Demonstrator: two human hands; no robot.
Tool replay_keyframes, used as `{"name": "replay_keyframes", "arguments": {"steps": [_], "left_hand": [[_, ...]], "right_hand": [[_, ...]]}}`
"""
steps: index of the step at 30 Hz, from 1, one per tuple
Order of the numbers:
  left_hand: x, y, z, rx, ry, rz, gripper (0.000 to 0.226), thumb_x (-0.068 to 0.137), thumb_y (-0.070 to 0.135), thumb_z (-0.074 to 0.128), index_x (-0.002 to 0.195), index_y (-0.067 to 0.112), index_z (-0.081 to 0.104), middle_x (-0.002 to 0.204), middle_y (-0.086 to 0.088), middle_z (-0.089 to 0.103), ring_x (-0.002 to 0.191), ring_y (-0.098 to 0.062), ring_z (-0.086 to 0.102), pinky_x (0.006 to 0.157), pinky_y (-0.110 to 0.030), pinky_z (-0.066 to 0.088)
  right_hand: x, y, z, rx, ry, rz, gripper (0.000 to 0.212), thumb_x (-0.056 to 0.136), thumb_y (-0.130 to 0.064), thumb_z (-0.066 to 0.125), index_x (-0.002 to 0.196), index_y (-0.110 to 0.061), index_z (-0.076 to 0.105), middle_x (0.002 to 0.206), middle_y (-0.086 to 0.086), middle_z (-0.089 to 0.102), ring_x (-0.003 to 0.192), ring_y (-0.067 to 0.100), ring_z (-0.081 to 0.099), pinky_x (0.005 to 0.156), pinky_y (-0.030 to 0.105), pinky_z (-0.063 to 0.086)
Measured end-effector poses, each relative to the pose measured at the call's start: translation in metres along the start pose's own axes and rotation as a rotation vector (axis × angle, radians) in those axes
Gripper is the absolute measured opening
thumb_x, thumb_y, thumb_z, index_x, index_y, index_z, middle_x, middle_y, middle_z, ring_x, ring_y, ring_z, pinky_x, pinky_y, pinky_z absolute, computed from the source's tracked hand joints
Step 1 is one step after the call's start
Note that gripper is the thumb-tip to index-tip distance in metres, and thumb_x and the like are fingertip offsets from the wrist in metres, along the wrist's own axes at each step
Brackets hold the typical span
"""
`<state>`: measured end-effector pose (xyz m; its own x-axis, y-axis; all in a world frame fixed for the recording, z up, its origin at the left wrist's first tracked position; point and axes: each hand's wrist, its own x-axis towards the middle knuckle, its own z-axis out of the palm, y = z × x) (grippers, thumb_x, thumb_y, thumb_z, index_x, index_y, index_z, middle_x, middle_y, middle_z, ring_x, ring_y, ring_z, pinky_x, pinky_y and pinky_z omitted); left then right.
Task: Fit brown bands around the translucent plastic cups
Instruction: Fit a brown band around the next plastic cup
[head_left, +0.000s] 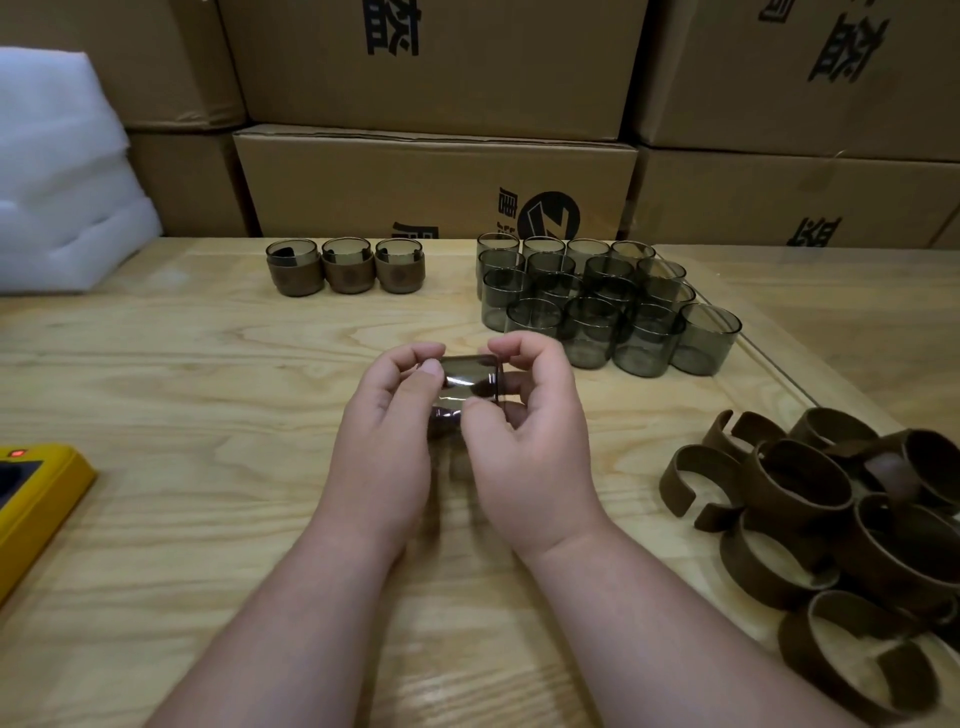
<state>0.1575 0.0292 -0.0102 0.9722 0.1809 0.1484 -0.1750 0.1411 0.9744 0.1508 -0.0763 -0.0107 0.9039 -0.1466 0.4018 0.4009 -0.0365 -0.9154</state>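
Both hands hold one bare cup (470, 376) on its side, above the middle of the surface (208, 395). The left hand (387, 436) curls its fingers around the cup's left end, with the thumb laid over the wall. The right hand (524, 415) grasps the right end, thumb pressed on the near wall and fingers arched over the rim. No band is on this cup yet, so the step in hand looks like readying a fresh cup before a band goes on.

The next move likely calls for one hand to let go and reach to the pile of bands (826, 525) at the right, take a single band clear of its neighbours, spread its split ends and slide it around the cup's wall.

Counted: three banded cups (347, 266) stand in a row at the far left-centre. The group of bare cups (602, 306) to their right holds about eighteen, though overlap makes the tally unsure. The bands number roughly a dozen, tangled and partly cut off by the edge. A yellow device (31, 499) lies at the left edge, white foam (62, 171) behind it, and boxes (436, 182) along the back
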Motion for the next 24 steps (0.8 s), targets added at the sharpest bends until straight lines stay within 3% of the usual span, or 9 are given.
{"name": "replay_keyframes", "arguments": {"steps": [2, 4, 8, 11, 13, 16, 18, 22, 24], "left_hand": [[-0.0008, 0.0006, -0.0002, -0.005, -0.004, 0.003, 0.029, 0.088, 0.039, 0.05, 0.104, 0.032, 0.073, 0.091, 0.005, 0.077, 0.071, -0.007, 0.069, 0.056, -0.018, 0.051], [-0.0015, 0.0016, -0.0006, 0.008, 0.018, 0.033, 0.032, 0.09, 0.038, 0.047, 0.102, 0.028, 0.074, 0.091, 0.011, 0.077, 0.074, -0.003, 0.071, 0.06, -0.015, 0.052], [-0.001, 0.0016, -0.0016, 0.005, 0.054, 0.039, 0.031, 0.088, 0.037, 0.048, 0.097, 0.024, 0.074, 0.088, 0.01, 0.076, 0.078, -0.005, 0.071, 0.062, -0.016, 0.053], [-0.001, 0.001, -0.0011, 0.012, 0.053, 0.023, 0.026, 0.086, 0.036, 0.05, 0.094, 0.024, 0.071, 0.084, 0.007, 0.073, 0.074, -0.009, 0.068, 0.058, -0.019, 0.051], [-0.0005, 0.0008, -0.0011, 0.004, 0.061, 0.03, 0.019, 0.09, 0.031, 0.052, 0.091, 0.021, 0.068, 0.082, 0.005, 0.071, 0.072, -0.01, 0.065, 0.055, -0.019, 0.05], [0.0012, 0.0007, -0.0016, 0.012, 0.089, 0.028, 0.015, 0.086, 0.033, 0.054, 0.08, 0.026, 0.066, 0.08, 0.004, 0.068, 0.073, -0.014, 0.064, 0.059, -0.025, 0.052], [0.0018, 0.001, -0.0012, -0.014, 0.094, 0.014, 0.014, 0.083, 0.034, 0.055, 0.078, 0.029, 0.067, 0.082, 0.004, 0.069, 0.074, -0.015, 0.065, 0.06, -0.028, 0.052], [0.0021, 0.0002, 0.0, -0.044, 0.126, 0.001, 0.017, 0.082, 0.034, 0.06, 0.095, 0.029, 0.069, 0.099, -0.004, 0.074, 0.089, -0.023, 0.071, 0.077, -0.041, 0.056], [0.0031, -0.0008, -0.001, -0.035, 0.173, -0.008, 0.021, 0.08, 0.036, 0.064, 0.099, 0.03, 0.071, 0.104, -0.004, 0.075, 0.091, -0.022, 0.07, 0.078, -0.041, 0.054]], "right_hand": [[-0.0014, 0.0006, 0.001, -0.043, -0.024, -0.06, 0.042, 0.073, -0.018, 0.059, 0.114, -0.028, 0.054, 0.119, 0.001, 0.06, 0.1, 0.008, 0.064, 0.079, 0.021, 0.052], [-0.0034, 0.0013, 0.0027, -0.084, -0.045, -0.107, 0.043, 0.072, -0.028, 0.057, 0.114, -0.032, 0.053, 0.12, 0.0, 0.059, 0.107, 0.014, 0.062, 0.086, 0.024, 0.052], [-0.0043, 0.0038, 0.0039, -0.164, -0.05, -0.096, 0.044, 0.077, -0.042, 0.055, 0.12, -0.032, 0.05, 0.122, -0.006, 0.056, 0.109, 0.008, 0.059, 0.085, 0.019, 0.051], [-0.0015, 0.0051, 0.0023, -0.253, -0.029, 0.042, 0.055, 0.078, -0.066, 0.052, 0.123, -0.034, 0.051, 0.115, -0.011, 0.058, 0.095, 0.009, 0.06, 0.082, 0.031, 0.054], [0.0002, 0.0052, 0.0019, -0.25, -0.027, 0.107, 0.055, 0.076, -0.074, 0.05, 0.113, -0.033, 0.058, 0.103, -0.011, 0.065, 0.082, 0.01, 0.061, 0.076, 0.033, 0.054], [0.0002, 0.0041, 0.0034, -0.225, -0.024, 0.109, 0.045, 0.077, -0.069, 0.054, 0.096, -0.03, 0.066, 0.09, -0.014, 0.07, 0.07, 0.003, 0.059, 0.067, 0.023, 0.048], [0.0002, 0.0039, 0.0041, -0.216, -0.01, 0.113, 0.04, 0.076, -0.065, 0.058, 0.096, -0.031, 0.066, 0.091, -0.016, 0.07, 0.068, 0.0, 0.058, 0.063, 0.015, 0.045], [0.0014, 0.0041, 0.0046, -0.204, 0.038, 0.081, 0.025, 0.079, -0.049, 0.066, 0.1, -0.037, 0.062, 0.107, -0.011, 0.065, 0.079, 0.0, 0.06, 0.068, 0.011, 0.045], [0.0013, 0.0039, 0.0052, -0.185, 0.069, 0.048, 0.025, 0.079, -0.042, 0.069, 0.101, -0.038, 0.059, 0.11, -0.015, 0.059, 0.087, -0.001, 0.061, 0.07, 0.011, 0.049]]}}
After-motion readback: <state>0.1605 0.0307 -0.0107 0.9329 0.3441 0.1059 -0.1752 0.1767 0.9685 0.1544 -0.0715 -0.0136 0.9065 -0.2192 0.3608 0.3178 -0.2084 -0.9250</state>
